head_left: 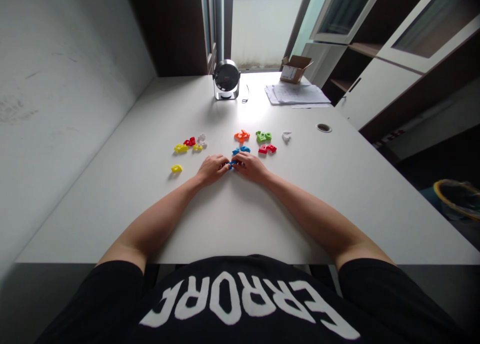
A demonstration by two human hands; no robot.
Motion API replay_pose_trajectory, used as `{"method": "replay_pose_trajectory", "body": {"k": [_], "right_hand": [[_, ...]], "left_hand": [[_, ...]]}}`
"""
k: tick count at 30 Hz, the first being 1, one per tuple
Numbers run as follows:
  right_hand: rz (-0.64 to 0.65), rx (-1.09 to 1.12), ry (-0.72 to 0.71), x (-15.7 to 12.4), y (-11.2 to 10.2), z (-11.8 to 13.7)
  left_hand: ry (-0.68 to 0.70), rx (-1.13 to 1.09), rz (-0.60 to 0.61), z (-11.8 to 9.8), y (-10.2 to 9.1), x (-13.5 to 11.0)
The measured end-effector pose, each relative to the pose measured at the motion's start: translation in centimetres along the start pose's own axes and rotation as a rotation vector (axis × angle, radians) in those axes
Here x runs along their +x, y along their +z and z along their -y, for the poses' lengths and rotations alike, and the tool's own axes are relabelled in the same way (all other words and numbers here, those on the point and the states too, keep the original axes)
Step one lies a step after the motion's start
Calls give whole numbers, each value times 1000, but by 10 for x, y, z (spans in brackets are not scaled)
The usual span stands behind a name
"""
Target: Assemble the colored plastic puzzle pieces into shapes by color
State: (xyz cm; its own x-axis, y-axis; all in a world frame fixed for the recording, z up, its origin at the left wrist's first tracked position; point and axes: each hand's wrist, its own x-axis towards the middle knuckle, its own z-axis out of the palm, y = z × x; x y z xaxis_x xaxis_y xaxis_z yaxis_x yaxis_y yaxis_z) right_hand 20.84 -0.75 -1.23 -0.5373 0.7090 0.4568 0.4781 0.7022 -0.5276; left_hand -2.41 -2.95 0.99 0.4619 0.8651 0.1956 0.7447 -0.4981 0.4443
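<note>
Both hands meet near the middle of the white table (225, 219). My left hand (213, 168) is closed, with thumb and fingers pinching a small blue plastic piece (231, 164). From the other side my right hand (249, 165) pinches at the same blue piece, which the fingers partly hide. Just beyond the fingertips lie more blue pieces (245, 149). Orange pieces (242, 135) form a pile behind them. Green pieces (263, 136) and red pieces (267, 149) lie to the right of these.
Yellow pieces (180, 148), more red pieces (189, 142) and white pieces (202, 139) lie at left, with one yellow piece (176, 168) nearer. A white piece (286, 136) sits right. Farther back stand a round black device (227, 76), papers (296, 94) and a cardboard box (295, 69).
</note>
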Motion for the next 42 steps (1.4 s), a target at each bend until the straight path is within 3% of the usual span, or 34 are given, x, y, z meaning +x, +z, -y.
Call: {"method": "replay_pose_trajectory", "body": {"k": [22,42], "right_hand": [[-11,54,96,0,-4,8],[-39,54,-70,0,-6,8]], "left_hand": [[-4,10,-78,-4,-3,-2],[-29,-52,-52,-5,-4,-2]]}}
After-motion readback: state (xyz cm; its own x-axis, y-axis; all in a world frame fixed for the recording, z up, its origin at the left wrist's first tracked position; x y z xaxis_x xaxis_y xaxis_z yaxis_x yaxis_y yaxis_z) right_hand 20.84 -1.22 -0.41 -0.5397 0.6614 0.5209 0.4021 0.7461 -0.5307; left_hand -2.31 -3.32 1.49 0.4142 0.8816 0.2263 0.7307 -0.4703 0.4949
